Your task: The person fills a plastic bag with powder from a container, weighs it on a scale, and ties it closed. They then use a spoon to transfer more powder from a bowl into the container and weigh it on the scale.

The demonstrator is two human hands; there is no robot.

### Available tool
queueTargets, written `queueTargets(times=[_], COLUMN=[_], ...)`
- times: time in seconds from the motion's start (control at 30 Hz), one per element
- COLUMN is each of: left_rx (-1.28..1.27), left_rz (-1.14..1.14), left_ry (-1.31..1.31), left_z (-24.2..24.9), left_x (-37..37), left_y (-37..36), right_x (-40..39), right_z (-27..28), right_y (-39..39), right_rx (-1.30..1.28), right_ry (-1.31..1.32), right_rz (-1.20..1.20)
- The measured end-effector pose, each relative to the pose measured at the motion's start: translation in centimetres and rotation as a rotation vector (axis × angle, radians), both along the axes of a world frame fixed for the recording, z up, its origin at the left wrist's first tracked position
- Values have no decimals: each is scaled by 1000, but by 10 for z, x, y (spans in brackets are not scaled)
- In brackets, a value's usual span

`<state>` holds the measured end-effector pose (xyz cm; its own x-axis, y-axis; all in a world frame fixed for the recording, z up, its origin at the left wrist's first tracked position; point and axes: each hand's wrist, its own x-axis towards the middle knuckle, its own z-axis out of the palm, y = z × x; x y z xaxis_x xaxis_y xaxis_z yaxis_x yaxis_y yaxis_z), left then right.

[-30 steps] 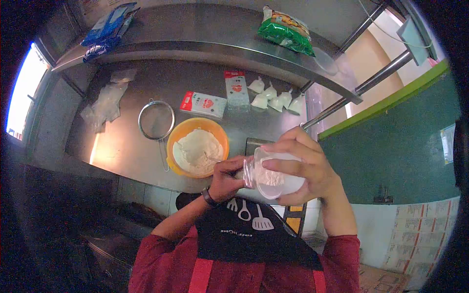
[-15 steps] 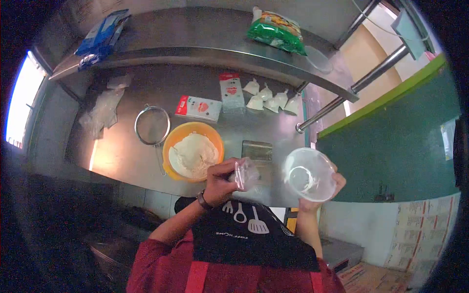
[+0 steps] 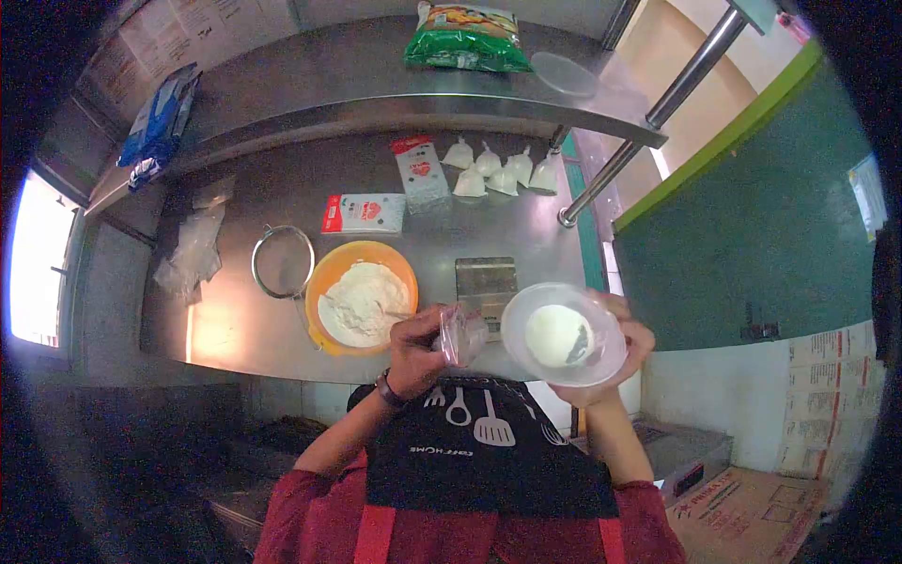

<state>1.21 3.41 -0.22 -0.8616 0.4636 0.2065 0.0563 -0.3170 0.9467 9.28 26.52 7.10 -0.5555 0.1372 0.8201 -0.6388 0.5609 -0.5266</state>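
Note:
My left hand [image 3: 413,350] is closed around a clear plastic bag [image 3: 464,336], its fingers near the bag's opening. In my right hand [image 3: 631,350] is a translucent plastic bowl [image 3: 601,355], tilted so that its inside faces me. White powder [image 3: 552,331] lies in the bottom of this bowl. The bag and the bowl are held close side by side, over the counter's front edge. Just left of my left hand stands an orange bowl [image 3: 315,315] with a heap of white flour-like powder [image 3: 365,301] in it. Behind the bag lies a flat metal-topped scale [image 3: 486,275].
A round sieve [image 3: 256,263] rests left of the orange bowl. Two white-and-red packets [image 3: 365,214] and several small tied bags of white powder [image 3: 503,179] sit farther back. Crumpled clear bags [image 3: 193,254] lie at left. The shelf [image 3: 310,108] carries a green package [image 3: 467,39] and blue packages [image 3: 160,122].
White powder now shows inside the translucent bowl, where little showed before. The bowl has moved left, closer to the bag. My view has shifted slightly.

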Motion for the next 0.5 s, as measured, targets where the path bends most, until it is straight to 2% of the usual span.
queueTargets(times=[0.03, 0.07, 0.13, 0.23, 0.33, 0.5], left_rx=[-22, -21, -11, 6, 47, -18], left_rz=[14, 21, 8, 12, -11, 38], left_ry=[-16, -14, 49, 1, -33, 17], left_z=[-3, -6, -10, 0, 4, 1], left_x=[0, -1, -3, -1, -1, -1], left_y=[-1, -2, -5, -6, -5, -9], right_x=[-4, -11, -28, -48, -59, -75], right_z=[8, 19, 43, 82, 95, 104], right_y=[2, 4, 8, 1, -10, -28], right_rx=[5, 6, 183, 337, 424, 516], right_ry=[-59, -58, -126, -214, -315, -285], right_rz=[109, 115, 222, 360, 458, 554])
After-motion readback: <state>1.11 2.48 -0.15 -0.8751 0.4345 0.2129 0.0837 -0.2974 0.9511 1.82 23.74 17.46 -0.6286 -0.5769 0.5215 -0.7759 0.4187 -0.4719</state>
